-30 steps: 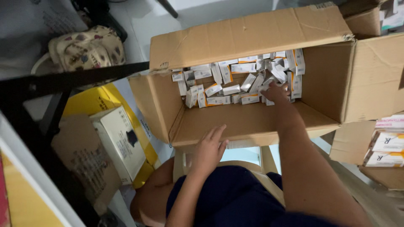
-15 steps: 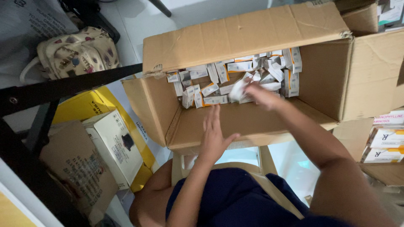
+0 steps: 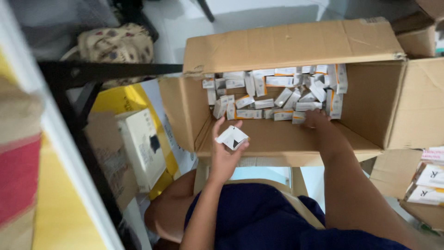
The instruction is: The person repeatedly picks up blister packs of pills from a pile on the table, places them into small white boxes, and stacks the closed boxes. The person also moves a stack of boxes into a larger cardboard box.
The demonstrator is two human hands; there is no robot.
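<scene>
Left hand (image 3: pixel 226 155) pinches one small white carton (image 3: pixel 232 137) over the near edge of the big cardboard box (image 3: pixel 296 46) | right hand (image 3: pixel 317 121) reaches the carton pile (image 3: pixel 277 95) at the far wall, grip unclear | best lift single cartons, not clumps.

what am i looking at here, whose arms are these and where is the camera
The camera sits on a person's head and looks down, so the arms are that person's own. No machine is involved. The left hand holds one small white box over the near edge of a large cardboard carton lying open on its side. The right hand reaches into the carton and touches a pile of small white boxes at its back. A cream box lies to the left, and more cartons stand at the right.
</scene>
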